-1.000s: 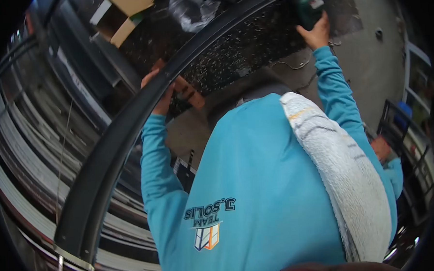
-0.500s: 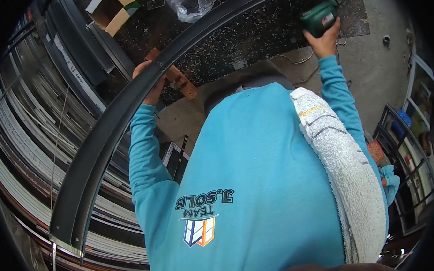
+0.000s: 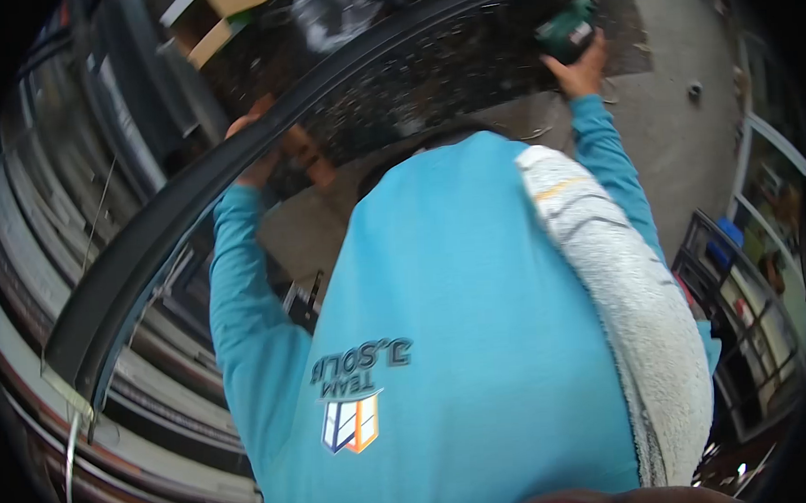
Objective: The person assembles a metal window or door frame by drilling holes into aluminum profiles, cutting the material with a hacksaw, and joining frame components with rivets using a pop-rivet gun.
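A long dark metal profile runs diagonally across the view, curved by the lens. My left hand is wrapped around it at the left, with the fingers over its far edge. Beside that hand, a reddish-brown wooden block lies partly beneath the profile. At the upper right my right hand grips a green power drill, whose bit points up and to the right. The drill is apart from the profile, and its handle is hidden in the palm.
A dark work surface with scattered shavings lies beyond me. On it are a cardboard box and a clear plastic bag. Racked long profiles fill the left side. Dark frames lean at right. A white towel hangs over my shoulder.
The whole view has shifted, so both hands, the profile and the drill appear farther left, with some blur. Both hands keep their grips.
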Demonstrator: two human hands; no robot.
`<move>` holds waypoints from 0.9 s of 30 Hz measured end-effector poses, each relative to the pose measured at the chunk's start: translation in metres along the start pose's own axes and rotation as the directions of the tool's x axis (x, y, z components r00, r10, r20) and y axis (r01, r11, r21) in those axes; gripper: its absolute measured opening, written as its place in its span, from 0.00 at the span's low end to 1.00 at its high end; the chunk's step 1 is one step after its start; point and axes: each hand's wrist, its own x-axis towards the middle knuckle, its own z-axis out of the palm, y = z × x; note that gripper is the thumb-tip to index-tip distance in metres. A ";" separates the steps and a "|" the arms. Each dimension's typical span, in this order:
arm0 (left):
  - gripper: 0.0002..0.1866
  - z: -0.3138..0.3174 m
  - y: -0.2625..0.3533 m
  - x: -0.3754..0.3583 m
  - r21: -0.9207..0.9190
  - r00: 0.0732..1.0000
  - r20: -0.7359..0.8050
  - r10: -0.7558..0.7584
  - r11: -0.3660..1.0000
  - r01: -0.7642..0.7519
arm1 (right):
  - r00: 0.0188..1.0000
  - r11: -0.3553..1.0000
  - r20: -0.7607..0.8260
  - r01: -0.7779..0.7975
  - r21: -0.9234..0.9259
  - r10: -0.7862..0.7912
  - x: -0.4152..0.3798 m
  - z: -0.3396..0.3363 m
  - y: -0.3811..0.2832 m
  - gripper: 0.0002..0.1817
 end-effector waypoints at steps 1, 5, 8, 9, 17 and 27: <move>0.22 0.002 0.006 0.006 -0.010 0.995 0.004 0.096 0.995 -0.096 | 1.000 0.999 -0.014 -0.025 0.023 0.026 0.016 0.000 0.003 0.66; 0.20 0.004 -0.012 0.003 0.260 0.972 0.041 0.232 0.937 -0.234 | 0.986 0.989 0.104 -0.119 -0.087 0.128 0.059 -0.009 0.024 0.71; 0.22 0.006 -0.016 -0.003 0.183 0.990 0.042 0.135 0.973 -0.141 | 0.997 0.992 0.063 -0.038 -0.122 0.046 0.078 -0.033 0.017 0.66; 0.23 0.005 -0.018 -0.003 0.175 0.993 0.044 0.107 0.978 -0.113 | 0.998 0.997 -0.014 0.062 0.038 -0.061 0.092 -0.038 0.013 0.62; 0.29 -0.013 0.009 -0.009 0.035 0.987 0.144 -0.070 0.997 0.066 | 0.963 0.771 0.268 -0.156 0.618 -0.020 0.163 -0.063 -0.061 0.30; 0.27 -0.010 0.019 -0.016 0.049 0.997 -0.003 -0.078 0.996 0.078 | 0.981 0.674 -0.012 0.143 0.725 -0.195 0.171 -0.060 -0.078 0.26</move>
